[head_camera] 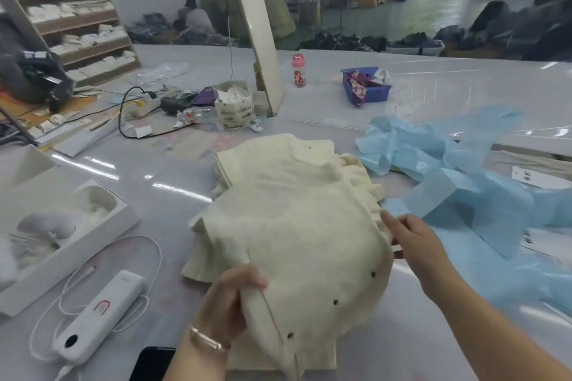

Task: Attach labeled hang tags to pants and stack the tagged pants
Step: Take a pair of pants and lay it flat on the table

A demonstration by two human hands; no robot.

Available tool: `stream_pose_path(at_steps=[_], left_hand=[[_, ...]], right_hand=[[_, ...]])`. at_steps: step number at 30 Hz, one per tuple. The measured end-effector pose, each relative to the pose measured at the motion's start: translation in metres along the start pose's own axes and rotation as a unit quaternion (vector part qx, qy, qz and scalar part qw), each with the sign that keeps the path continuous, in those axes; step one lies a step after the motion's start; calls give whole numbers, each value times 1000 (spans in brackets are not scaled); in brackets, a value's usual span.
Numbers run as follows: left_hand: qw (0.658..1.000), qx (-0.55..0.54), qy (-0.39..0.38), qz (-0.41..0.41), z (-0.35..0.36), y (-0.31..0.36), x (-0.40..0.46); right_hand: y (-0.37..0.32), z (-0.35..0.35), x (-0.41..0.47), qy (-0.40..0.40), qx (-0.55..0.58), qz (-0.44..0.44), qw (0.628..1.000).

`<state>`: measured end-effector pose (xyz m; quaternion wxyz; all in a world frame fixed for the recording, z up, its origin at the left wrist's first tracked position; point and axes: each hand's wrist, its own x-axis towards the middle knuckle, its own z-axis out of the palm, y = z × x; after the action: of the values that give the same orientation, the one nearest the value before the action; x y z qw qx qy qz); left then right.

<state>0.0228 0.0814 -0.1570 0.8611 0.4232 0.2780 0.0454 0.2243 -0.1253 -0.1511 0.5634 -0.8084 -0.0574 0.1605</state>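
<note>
On the bench (433, 83), cream pants (288, 219) lie stacked by the near edge, blue plastic bags (458, 195) to their right; a blue bin (366, 88) at the far side holds patterned cloth, and a white box (62, 226) at the left edge holds white moulded packing. The left hand (229, 303) grips the top pants' near edge, fingers curled round the fabric, wrist bent up. The right hand (411, 241) pinches their right edge, forearm reaching in from the near right.

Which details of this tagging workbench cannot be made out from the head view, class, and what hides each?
- Right hand fingertips: tucked behind the edge of the cream fabric pants.
- Any hang tag on the pants: none visible; folds may cover one.
- Black flat phone-like object: cut off by the bottom edge.
- Print on the white paper cards: too small, partly under pale blue plastic bags.
- Left hand fingers: under the waistband.
</note>
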Motion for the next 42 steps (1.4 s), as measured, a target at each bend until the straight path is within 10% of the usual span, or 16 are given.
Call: stream_pose_path(at_steps=[4,8,12,18,31,37,42], left_hand=[[996,-29,60,-65,-54,-32,-9],[968,-17,241,71,-85,-20,24],[956,27,285,58,-88,-12,52],[957,35,282,59,-105,-28,32],[980,-75,170,63,-106,-27,34],[987,-16,156,16,-104,-24,32],[987,-53,150,26,-96,-23,20]], right_hand=[[-2,23,6,-77,-76,20,994],[4,57,-2,-107,-187,-8,976],[1,71,-8,-133,-37,45,989],[-8,46,-29,-377,131,59,915],[19,43,-48,-526,101,82,841],[13,31,-38,-482,233,102,839],[8,47,-39,-334,97,69,935]])
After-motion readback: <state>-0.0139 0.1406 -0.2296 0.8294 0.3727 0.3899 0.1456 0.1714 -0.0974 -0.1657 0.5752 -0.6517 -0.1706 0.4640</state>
